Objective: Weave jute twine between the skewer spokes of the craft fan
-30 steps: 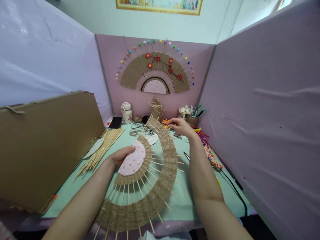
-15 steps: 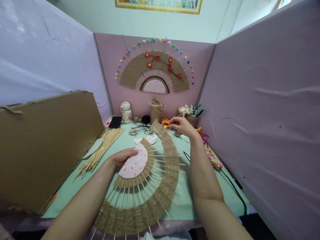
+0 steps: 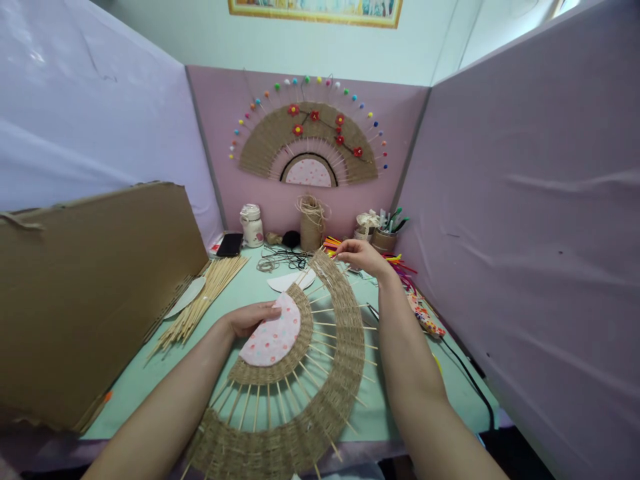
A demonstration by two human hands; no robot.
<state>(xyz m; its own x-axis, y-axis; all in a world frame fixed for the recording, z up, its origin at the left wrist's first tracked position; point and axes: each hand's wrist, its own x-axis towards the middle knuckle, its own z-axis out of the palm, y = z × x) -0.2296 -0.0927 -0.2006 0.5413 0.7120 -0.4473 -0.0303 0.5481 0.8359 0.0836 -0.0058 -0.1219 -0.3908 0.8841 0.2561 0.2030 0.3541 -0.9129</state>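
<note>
The lower rim of my woven fan (image 3: pixel 351 327) is cut off by the bottom of the view; the fan slants over the green table (image 3: pixel 463 408). My left hand (image 3: pixel 254 318) is clamped on its pink dotted patch (image 3: pixel 274 335), thumb on top, fingers mostly hidden underneath. My right arm (image 3: pixel 407 347), partly covering a pointed tool (image 3: pixel 373 311), stretches forward; the right hand (image 3: pixel 361 257) bends inward, fingers bunched near the fan's far end. Whether they pinch anything, I cannot tell.

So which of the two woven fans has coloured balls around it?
The upper fan, against the pink panel: coloured balls arc above it. The lower fan, in the left hand, shows bare stick tips instead.
</note>
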